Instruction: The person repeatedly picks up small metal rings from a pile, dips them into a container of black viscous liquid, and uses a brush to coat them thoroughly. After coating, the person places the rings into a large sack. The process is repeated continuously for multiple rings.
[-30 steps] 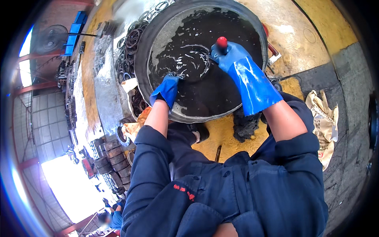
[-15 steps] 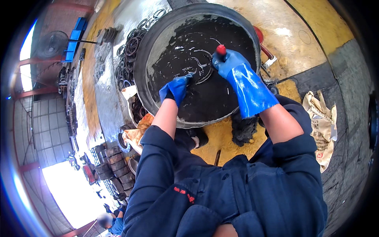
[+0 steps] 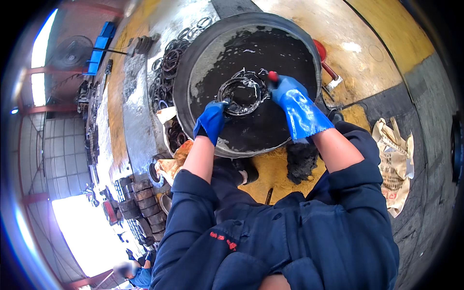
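Note:
My left hand point(image 3: 210, 121), in a blue rubber glove, grips the near left edge of a wet, dark metal ring point(image 3: 240, 111). The ring is at the surface of black liquid point(image 3: 261, 134) inside a large round tub point(image 3: 185, 79). To the right, my right hand point(image 3: 292, 96), in a long blue glove, is closed around a tool with a red handle point(image 3: 273, 77). The tool's working end is hard to make out beside the ring's right edge. Splashes surround the ring.
Several dark rings point(image 3: 166, 72) are heaped on the floor left of the tub. A red-handled implement point(image 3: 326, 63) lies at its right side. A paper sack point(image 3: 392, 164) rests farther right, and stacked round parts point(image 3: 145, 200) stand at the left. Another person point(image 3: 137, 275) appears at lower left.
The ring, mostly under the liquid before, now shows whole at the surface, with splashing around it. My right hand with the red-handled tool has shifted slightly down and right.

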`<state>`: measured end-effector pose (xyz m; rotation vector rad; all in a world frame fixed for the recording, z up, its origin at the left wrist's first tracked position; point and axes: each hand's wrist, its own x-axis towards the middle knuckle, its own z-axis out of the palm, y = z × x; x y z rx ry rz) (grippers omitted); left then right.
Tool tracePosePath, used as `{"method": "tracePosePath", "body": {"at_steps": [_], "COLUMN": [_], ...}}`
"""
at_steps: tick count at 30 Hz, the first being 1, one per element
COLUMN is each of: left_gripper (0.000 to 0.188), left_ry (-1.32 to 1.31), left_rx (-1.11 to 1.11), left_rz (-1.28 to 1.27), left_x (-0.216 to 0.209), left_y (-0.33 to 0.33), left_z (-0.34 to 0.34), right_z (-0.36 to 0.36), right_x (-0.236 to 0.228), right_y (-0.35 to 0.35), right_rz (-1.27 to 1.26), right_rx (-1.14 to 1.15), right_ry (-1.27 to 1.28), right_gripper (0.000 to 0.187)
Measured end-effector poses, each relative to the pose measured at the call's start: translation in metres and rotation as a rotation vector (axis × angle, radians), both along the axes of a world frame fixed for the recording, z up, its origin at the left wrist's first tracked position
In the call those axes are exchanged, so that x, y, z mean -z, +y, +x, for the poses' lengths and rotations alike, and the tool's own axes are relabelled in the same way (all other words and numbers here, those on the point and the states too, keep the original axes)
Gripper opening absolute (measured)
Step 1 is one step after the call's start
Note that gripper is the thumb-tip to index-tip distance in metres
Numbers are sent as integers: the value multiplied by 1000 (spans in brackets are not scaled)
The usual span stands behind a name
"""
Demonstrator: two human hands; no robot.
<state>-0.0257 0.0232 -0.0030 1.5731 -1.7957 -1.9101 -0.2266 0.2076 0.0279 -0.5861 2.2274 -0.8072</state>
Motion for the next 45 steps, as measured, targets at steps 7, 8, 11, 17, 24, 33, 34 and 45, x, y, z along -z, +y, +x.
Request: {"method": "tracePosePath", "body": {"at_steps": [7,8,11,17,24,33,34,45], "left_gripper": [24,25,32,37,35,31,31,41], "left_ry": [390,384,425,437,276,327,284,266], "left_rx": [-25,-24,93,318,121,88,102,325], "left_rz": [46,22,35,-308,-102,-104,-138,-421], "left_x": [-7,-5,-10,-10,-8,-25,-30,-13], "left_y": [-5,-3,5,11,16,12,12,4], "left_z": [44,41,26,33,24,17,20,29], "right_z": [13,22,43,63,9,-5,-4,2], "right_x": [10,0,25,1,5,50,39,4], "right_y": [-22,-21,-47,-43,-42,-34,-34,-56], "right_rz": [-590,-751,-979,-855,-480,-427,-564,-502], "right_rx": [11,28,-264,-293,150,195,178,196], "right_ry": [-450,-594,-384,-224,-448,-286,-360,-481], "right_gripper": [27,24,22,25,24,37,39,30]}}
